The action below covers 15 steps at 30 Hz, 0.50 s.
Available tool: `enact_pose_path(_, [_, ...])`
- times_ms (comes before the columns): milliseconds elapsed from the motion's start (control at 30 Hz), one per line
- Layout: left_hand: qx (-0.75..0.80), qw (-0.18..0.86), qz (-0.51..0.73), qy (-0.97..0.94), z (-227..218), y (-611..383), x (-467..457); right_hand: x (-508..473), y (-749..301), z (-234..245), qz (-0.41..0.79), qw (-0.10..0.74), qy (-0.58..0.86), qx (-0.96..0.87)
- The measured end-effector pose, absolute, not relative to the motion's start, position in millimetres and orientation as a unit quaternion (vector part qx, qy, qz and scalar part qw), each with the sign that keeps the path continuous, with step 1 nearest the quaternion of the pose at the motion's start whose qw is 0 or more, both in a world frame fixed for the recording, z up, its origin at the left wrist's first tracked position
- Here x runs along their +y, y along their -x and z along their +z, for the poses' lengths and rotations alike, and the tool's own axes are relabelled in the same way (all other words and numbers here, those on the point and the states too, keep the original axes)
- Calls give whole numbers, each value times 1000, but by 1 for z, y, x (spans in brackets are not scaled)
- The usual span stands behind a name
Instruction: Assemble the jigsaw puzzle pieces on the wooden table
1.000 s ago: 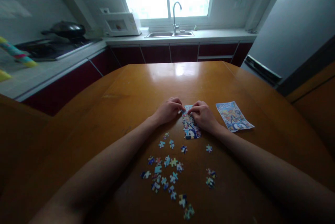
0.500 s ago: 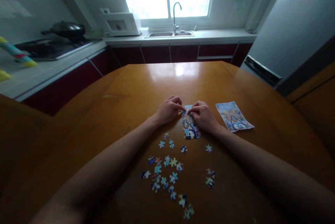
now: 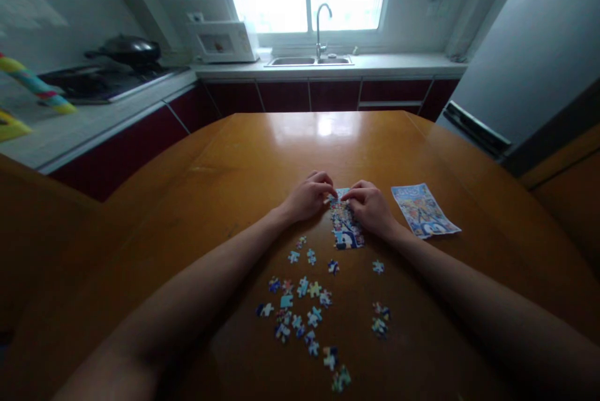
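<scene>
A narrow strip of joined jigsaw pieces [image 3: 347, 233] lies on the wooden table [image 3: 262, 157]. My left hand [image 3: 309, 196] and my right hand [image 3: 372, 206] rest at the strip's far end, fingertips pinched together against its top pieces. Whether either hand holds a loose piece is hidden by the fingers. Several loose jigsaw pieces [image 3: 300, 307] lie scattered nearer to me, between my forearms. A small cluster of pieces [image 3: 379, 320] sits to the right of them.
A printed picture sheet [image 3: 424, 210] lies on the table right of my right hand. Behind the table run a counter with a sink and tap [image 3: 319, 39], a microwave [image 3: 225, 42] and a wok on a hob [image 3: 129, 51]. A grey fridge [image 3: 525, 51] stands at right.
The view has shifted slightly to the left and up; my hands stay at the strip's far end with almost no movement.
</scene>
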<state>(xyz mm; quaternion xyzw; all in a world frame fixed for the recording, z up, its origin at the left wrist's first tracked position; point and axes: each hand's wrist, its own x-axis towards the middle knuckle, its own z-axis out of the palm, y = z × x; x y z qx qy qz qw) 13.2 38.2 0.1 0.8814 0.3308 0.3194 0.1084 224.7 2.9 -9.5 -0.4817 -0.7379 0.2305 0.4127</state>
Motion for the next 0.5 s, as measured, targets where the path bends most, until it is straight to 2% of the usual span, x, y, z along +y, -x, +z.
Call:
enact_pose_path(167, [349, 118, 428, -825, -2, -12, 43, 4, -225, -11, 231, 418, 484, -733])
enact_pose_path(500, [397, 163, 453, -781, 2, -10, 42, 4, -225, -6, 248, 438, 498, -706])
